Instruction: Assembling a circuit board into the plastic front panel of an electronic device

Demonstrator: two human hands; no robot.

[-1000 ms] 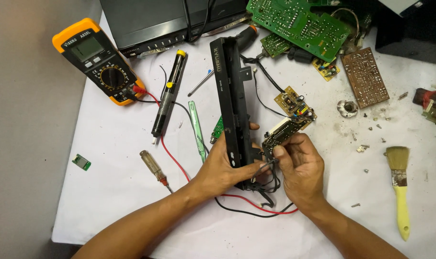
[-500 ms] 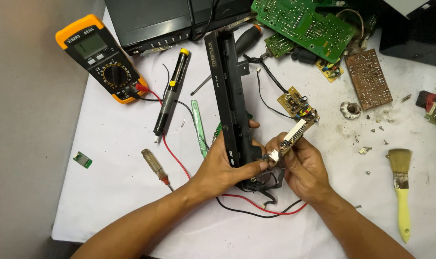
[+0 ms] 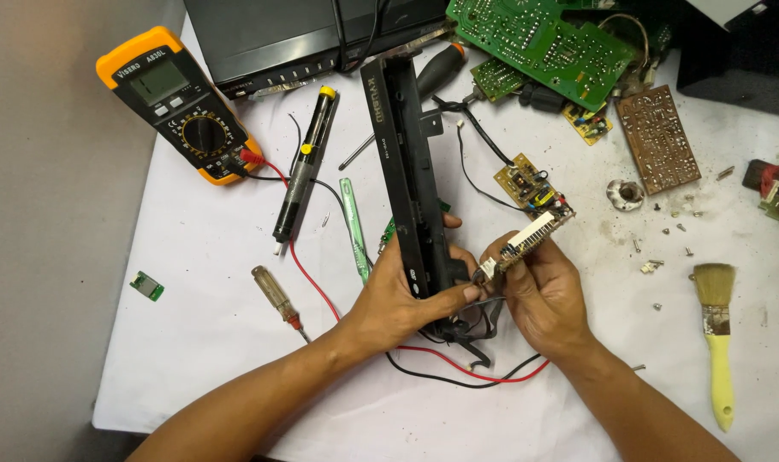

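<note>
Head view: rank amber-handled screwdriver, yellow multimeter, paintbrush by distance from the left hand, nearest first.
From the left hand:
1. Amber-handled screwdriver, just off its outer side on the white sheet.
2. Yellow multimeter, up at the sheet's far left corner.
3. Paintbrush, far right, beyond the right hand.

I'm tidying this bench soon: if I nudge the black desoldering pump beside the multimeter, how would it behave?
The desoldering pump is a long round barrel lying flat on the white sheet, so it would probably roll sideways. It looks rigid, unlikely to flex. A black lead and a red lead run close by, so a push may drag them.
</note>
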